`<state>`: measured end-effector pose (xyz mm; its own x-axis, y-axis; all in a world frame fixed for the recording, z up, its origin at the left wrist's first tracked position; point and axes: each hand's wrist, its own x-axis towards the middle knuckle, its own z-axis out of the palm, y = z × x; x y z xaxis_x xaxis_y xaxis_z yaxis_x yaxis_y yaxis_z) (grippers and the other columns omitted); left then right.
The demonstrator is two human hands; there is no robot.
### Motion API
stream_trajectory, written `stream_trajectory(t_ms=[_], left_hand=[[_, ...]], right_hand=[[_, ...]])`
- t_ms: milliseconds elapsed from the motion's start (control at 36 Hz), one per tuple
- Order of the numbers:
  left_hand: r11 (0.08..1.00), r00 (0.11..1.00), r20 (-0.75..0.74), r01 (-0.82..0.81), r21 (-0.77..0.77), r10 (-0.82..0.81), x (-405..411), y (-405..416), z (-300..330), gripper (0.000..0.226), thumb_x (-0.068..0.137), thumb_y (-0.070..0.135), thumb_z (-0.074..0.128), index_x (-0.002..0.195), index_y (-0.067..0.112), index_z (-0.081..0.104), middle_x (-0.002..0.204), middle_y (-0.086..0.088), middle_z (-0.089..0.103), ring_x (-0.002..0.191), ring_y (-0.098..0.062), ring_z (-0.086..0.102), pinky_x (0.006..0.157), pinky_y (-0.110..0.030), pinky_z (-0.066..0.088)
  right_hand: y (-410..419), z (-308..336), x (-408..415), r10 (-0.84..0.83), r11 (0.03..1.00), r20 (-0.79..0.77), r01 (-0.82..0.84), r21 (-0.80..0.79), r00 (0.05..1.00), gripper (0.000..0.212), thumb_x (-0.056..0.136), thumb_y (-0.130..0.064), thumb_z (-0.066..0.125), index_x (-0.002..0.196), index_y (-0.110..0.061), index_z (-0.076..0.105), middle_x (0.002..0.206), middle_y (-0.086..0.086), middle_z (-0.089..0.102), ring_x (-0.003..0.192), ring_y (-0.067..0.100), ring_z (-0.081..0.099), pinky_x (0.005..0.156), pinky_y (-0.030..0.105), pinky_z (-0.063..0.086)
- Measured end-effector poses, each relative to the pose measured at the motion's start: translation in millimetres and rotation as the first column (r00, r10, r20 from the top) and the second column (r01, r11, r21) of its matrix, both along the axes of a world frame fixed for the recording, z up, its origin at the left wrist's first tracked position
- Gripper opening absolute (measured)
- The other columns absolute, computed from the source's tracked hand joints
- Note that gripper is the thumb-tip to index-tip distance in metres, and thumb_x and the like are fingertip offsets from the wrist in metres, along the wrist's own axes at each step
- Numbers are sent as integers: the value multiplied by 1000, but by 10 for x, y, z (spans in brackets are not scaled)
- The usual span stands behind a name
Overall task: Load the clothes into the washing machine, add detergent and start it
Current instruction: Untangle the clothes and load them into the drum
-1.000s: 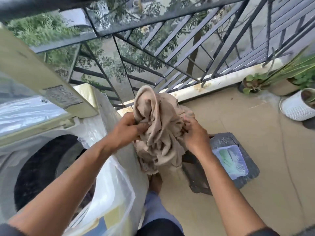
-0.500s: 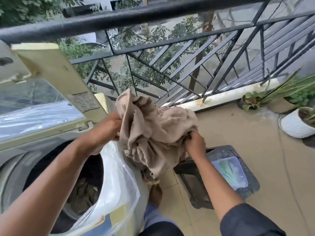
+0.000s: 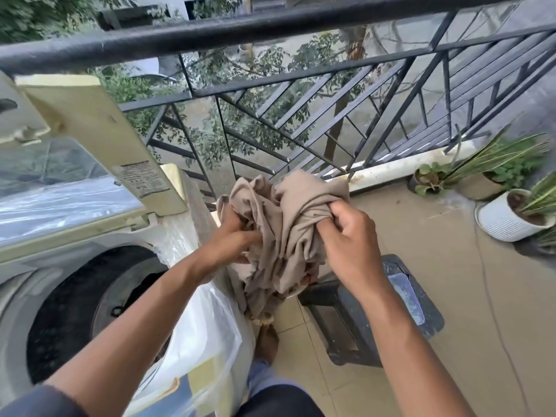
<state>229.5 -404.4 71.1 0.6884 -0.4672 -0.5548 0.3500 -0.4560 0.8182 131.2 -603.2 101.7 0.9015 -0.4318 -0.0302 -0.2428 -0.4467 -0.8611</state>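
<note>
A crumpled beige cloth (image 3: pixel 285 230) hangs bunched in front of me, beside the right edge of the washing machine. My left hand (image 3: pixel 231 239) grips its left side from below, fingers buried in the folds. My right hand (image 3: pixel 349 236) pinches its upper right fold. The top-loading washing machine (image 3: pixel 60 257) stands at the left with its lid (image 3: pixel 90 139) raised; the dark drum opening (image 3: pixel 78 308) is open and its contents are too dark to make out. Clear plastic wrap (image 3: pixel 198 335) covers the machine's right side.
A black metal railing (image 3: pixel 270 40) runs across the balcony ahead. A dark low stool (image 3: pixel 373 311) stands on the tiled floor under my right arm. Potted plants, one in a white ribbed pot (image 3: pixel 505 218), sit at the right. My bare foot (image 3: pixel 266 341) is below the cloth.
The cloth has shifted right and lower, away from the lid. My left hand moved from the cloth's upper left edge to its lower left; my right hand moved up to the upper right fold.
</note>
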Motion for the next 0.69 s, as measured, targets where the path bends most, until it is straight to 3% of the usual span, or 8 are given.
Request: stream_trajectory(t_ms=[83,139,194,278,361,500,583,694], left_hand=[[981,984,-50,166,-97,-172,-45,-33,2,96,73,15,87,151,32,33,130,3,72,118,-21,72,95,-45,63],[966,970,68,241,-96,-235,-86,-79,-26,104,68,24,101,152,25,39,130,8,73,122,-10,70,104,-36,59],[977,950,253,205,-52,-185,-108,-156,-110,88,66,29,102,141,20,58,119,17,75,115,3,69,100,-26,58],[999,914,404,-11,-41,26,-81,-176,-222,58,78,24,93,129,25,67,108,24,74,106,9,68,89,-30,62],[995,896,434,-96,-22,96,-18,-122,-219,43,85,28,84,124,39,68,113,18,76,111,-8,71,91,-46,63],[984,915,369,-122,-133,164,42,-26,-97,37,91,9,80,105,42,70,94,31,76,91,8,71,73,-24,61],[961,921,313,-170,-216,233,52,61,-50,47,94,3,76,105,47,64,89,43,71,87,21,65,71,-8,55],[936,929,237,-214,-281,284,75,187,52,48,81,14,86,112,46,69,104,32,76,100,14,68,81,-12,57]], right_hand=[[67,52,85,54,994,47,-58,93,997,20,101,-24,56,85,-13,63,75,3,66,67,17,58,60,46,52],[108,45,129,114,986,60,-121,119,992,19,98,-27,55,89,-12,63,80,6,69,77,28,66,67,54,55],[141,37,147,188,974,53,-193,119,981,17,96,-27,56,91,-13,64,81,6,70,79,30,68,67,55,55],[150,81,148,293,950,24,-294,105,956,13,94,-27,65,96,-15,70,88,0,75,87,23,72,75,50,59],[75,112,140,342,926,33,-342,162,939,10,91,-10,72,99,-13,76,94,-5,79,91,10,74,79,27,59],[-26,-146,186,-206,815,39,149,560,978,24,95,3,50,92,-6,73,80,15,78,72,27,75,62,37,60],[-109,-725,239,-343,883,-132,367,294,930,33,90,2,56,106,-25,66,86,-2,78,80,19,75,75,47,63],[-174,-1530,354,-16,973,-363,98,210,932,92,80,-1,67,147,-52,29,127,-2,64,114,25,66,93,53,59]])
